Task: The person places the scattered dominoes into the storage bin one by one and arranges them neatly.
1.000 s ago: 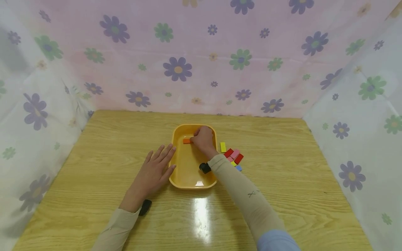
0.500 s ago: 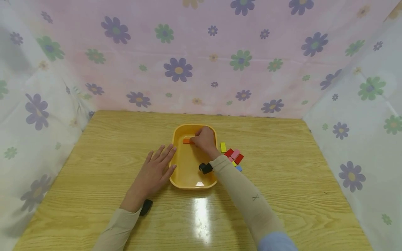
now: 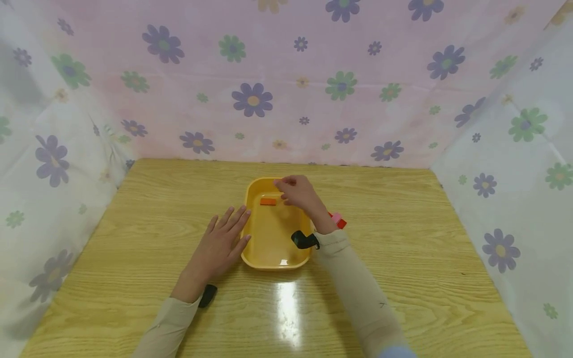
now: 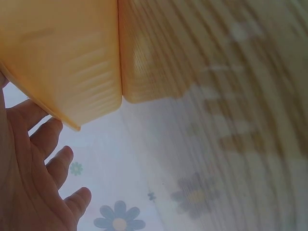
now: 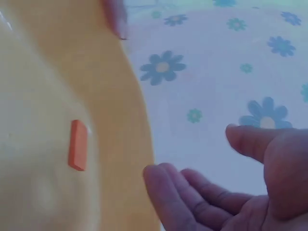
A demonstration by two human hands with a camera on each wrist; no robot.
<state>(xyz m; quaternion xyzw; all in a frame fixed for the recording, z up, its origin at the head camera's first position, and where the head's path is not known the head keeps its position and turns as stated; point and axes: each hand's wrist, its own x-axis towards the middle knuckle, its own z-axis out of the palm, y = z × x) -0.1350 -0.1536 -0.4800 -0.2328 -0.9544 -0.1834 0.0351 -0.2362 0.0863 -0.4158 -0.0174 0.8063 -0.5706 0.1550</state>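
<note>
- Head view: bright; glare on the table (image 3: 134, 238), a glint in the tray (image 3: 270, 233).
- Left wrist: hazy, tray mirrored in the table.
- Right wrist: soft, the cloth (image 5: 216, 86) washed pale.

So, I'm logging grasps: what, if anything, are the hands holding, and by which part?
Nothing is held. The right hand is empty, the orange block lies loose in the yellow tray, and the left hand only touches the tray's rim.

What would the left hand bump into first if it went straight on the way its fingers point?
The yellow tray: its side rim is right at the fingertips of the left hand, perhaps touching, though depth is hard to judge. If they cleared the rim, they would probably pass over the tray's inside.
</note>
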